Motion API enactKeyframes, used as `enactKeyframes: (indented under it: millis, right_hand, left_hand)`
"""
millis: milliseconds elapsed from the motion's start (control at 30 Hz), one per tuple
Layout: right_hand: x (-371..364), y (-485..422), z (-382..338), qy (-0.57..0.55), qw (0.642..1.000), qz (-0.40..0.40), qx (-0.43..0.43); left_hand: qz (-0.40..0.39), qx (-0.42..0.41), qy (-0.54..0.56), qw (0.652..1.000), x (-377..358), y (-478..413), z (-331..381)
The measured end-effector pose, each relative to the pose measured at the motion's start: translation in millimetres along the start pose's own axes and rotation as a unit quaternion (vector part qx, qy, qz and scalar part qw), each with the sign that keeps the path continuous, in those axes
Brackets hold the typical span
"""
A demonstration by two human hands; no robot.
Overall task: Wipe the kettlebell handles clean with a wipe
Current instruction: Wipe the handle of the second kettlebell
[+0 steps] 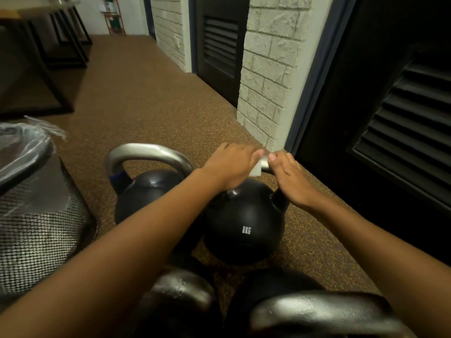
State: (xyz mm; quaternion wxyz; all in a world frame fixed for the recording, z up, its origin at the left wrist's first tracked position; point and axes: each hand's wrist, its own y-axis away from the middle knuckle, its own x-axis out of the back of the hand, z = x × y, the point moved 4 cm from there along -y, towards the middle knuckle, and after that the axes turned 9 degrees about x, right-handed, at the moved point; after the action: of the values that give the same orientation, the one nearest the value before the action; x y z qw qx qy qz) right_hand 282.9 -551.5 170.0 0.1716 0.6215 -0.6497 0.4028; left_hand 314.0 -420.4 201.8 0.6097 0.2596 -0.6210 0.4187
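Several black kettlebells with silver handles stand on the speckled floor. The far right kettlebell (244, 223) carries a white weight mark. My left hand (231, 164) grips a white wipe (256, 170) wrapped round the top of this kettlebell's handle. My right hand (291, 178) curls round the same handle's right end, thumb close to the wipe. Most of that handle is hidden under both hands. To its left stands another kettlebell (144, 189) with its silver handle (146, 153) bare. Two more kettlebell handles (181, 287) (317, 313) sit blurred at the bottom.
A mesh waste bin (36, 228) with a clear liner stands at the left. A stone-faced pillar (268, 76) and dark louvred doors (402, 123) line the right side. A dark table frame (36, 57) stands far left. Brown speckled floor (146, 98) stretches ahead.
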Motion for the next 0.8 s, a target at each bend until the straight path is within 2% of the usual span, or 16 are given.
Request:
enactKeyframes:
  millis: [100, 233, 333, 500, 633, 800]
  right_hand:
    - [0, 0, -1, 0.01, 1.0, -0.006, -0.001]
    - [0, 0, -2, 0.011, 1.0, -0.005, 0.001]
    - [0, 0, -3, 0.008, 1.0, -0.006, 0.007]
    - [1, 0, -3, 0.009, 1.0, -0.005, 0.004]
    - [0, 1, -4, 0.011, 1.0, -0.01, 0.004]
    - [0, 0, -3, 0.015, 1.0, -0.006, 0.003]
  left_hand:
    - [-0.057, 0.0, 0.121, 0.991, 1, 7, -23]
    - [-0.12, 0.016, 0.131, 0.984, -1, 21, -55]
    - [-0.095, 0.043, 0.099, 0.99, 2, 32, -63]
    - [0.016, 0.061, -0.001, 0.998, 13, 29, -39]
    - [0.038, 0.094, 0.032, 0.994, 9, 30, -36]
    - [0.007, 0.174, 0.124, 0.977, -2, 33, -46]
